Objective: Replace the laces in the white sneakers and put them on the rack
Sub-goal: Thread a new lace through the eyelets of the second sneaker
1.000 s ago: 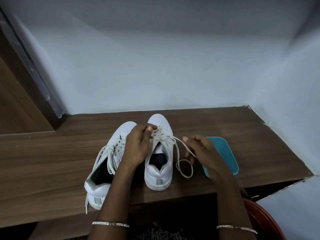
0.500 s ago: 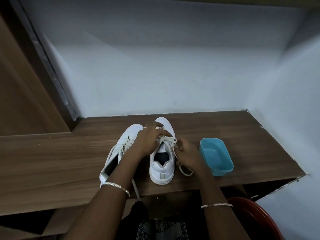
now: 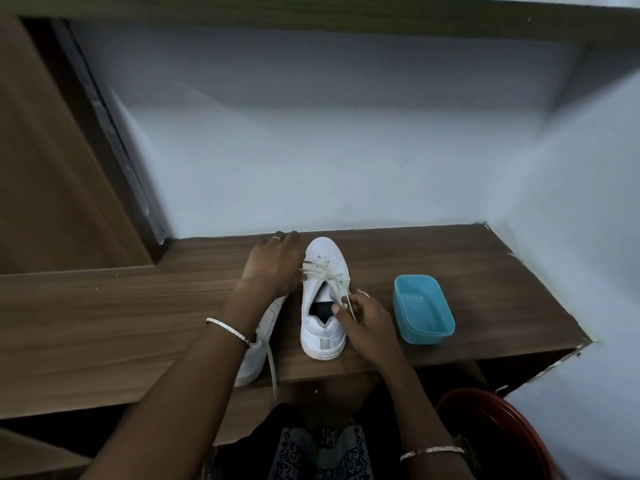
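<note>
The right hand (image 3: 369,327) pinches the white low-top sneaker's (image 3: 323,336) cream flat lace (image 3: 325,274) in its fingers; the left hand (image 3: 273,265) rests straight fingers over the second white sneaker (image 3: 256,348).

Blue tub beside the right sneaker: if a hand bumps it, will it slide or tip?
Probably slides: the blue tub looks like thin plastic, low and wide, on a smooth wooden shelf. Tipping seems unlikely with that broad flat base. It sits near the shelf's front edge, so a nudge toward you could drop it.
</note>
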{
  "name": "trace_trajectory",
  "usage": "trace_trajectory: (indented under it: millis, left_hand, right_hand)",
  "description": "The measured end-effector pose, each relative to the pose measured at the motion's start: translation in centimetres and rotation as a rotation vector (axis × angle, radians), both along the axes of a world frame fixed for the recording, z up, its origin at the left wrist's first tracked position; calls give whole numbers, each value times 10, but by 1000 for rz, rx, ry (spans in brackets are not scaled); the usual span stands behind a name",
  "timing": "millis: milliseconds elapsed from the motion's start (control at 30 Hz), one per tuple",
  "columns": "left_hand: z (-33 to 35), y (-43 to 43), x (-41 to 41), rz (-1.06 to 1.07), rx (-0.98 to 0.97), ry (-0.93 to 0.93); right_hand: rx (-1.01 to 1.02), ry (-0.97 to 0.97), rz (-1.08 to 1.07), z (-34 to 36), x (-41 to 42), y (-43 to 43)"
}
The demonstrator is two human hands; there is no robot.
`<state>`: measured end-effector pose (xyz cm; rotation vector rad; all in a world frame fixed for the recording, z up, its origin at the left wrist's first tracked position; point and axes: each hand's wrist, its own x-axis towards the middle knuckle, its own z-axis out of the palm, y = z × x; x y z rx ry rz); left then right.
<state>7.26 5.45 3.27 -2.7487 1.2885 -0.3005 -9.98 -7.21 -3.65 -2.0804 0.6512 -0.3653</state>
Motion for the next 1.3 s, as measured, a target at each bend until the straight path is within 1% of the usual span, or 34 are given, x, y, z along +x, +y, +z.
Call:
trace_trajectory:
  millis: [133,267,300,333,433,467,533,633,700,767,800,900,967,1033,1133,1200,1300]
  left_hand:
    - [20,35,1,161,9,64]
    - [47,66,3,280,-28,-3]
    - [51,71,3,297,-44,47]
    - [56,75,3,295,-74,143]
    - [67,82,-13,150,-161,502]
    - [69,83,-23,101,-172,580]
    - [65,86,-37,22,-210,639]
    - [51,98,-43,14,-327,609]
    - [45,109,-47,54,-375,547]
    - [40,123,-53,116,-358,494]
    - [35,130,-56,139,-317,488]
    - [18,146,-66,165,-120,481]
    - [8,151,-80,184,-27,405]
    - [-1,149,-92,199,-31,331]
    - [-9,146,-105,221,-56,229]
    - [-13,146,-108,246,-82,172]
    - [-18,150,-111,278,-115,139]
  right_hand:
    - [-14,27,-28,3,-8,2]
    - [-40,81,-25,7,-16,6]
    - [-53,85,-33,8,-18,8]
    - [-80,81,-55,10,-19,10]
    - [-211,8,-153,17,-22,21]
    - [-234,-19,-168,21,-23,24]
    - [-251,-60,-143,29,-24,31]
    - [-271,-84,-70,37,-27,41]
    - [-301,-70,-37,39,-30,48]
    - [-350,-68,-6,40,-29,54]
    - [-389,-55,21,43,-28,58]
    - [-526,81,137,49,-23,70]
    - [-593,214,196,49,-20,79]
    - [-668,305,242,48,-17,86]
    - [-833,363,358,42,-10,99]
    - [-880,439,432,39,-5,108]
    - [-960,507,458,34,-8,113]
